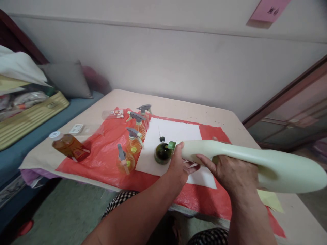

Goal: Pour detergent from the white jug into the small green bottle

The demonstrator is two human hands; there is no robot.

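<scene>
One pale container (276,166), in right hand (233,172)

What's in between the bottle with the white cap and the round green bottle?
In the head view, between the white-capped bottle and the green bottle lie red sheet, some spray bottles, then white mat.

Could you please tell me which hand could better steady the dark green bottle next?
Probably the left hand: it is closer to the dark green bottle; the right hand grips the pale container farther back.
</scene>
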